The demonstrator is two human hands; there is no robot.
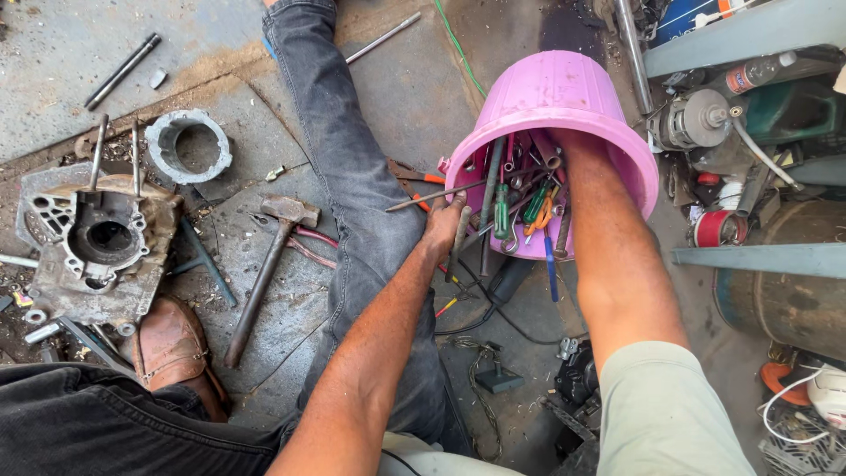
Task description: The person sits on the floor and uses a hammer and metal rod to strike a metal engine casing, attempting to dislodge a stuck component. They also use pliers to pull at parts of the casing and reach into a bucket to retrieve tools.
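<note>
Both hands rummage the tipped pink bucket (564, 97): left hand (443, 227) grips a metal rod (459, 242); right hand (573, 145) buried, grip unclear; nothing pulled out yet.

Colours observed: workshop floor and tool bucket.

Bucket (564, 97): pink plastic, uniform, no pattern. Inside it, screwdrivers (502, 211) with green handles, one orange-handled tool (539, 219), one blue-handled tool (550, 269), and bare grey steel rods. Hammer (264, 273): rust-brown head and shaft. Engine casing (101, 242): dull grey metal with brown grime. Ring-shaped casting (188, 145): pale grey. Trouser leg (352, 176): dark grey denim. Shoe (172, 344): tan-brown leather. Floor (53, 53): grey concrete, stained with dark oil patches. Wire (458, 48): green.
</note>
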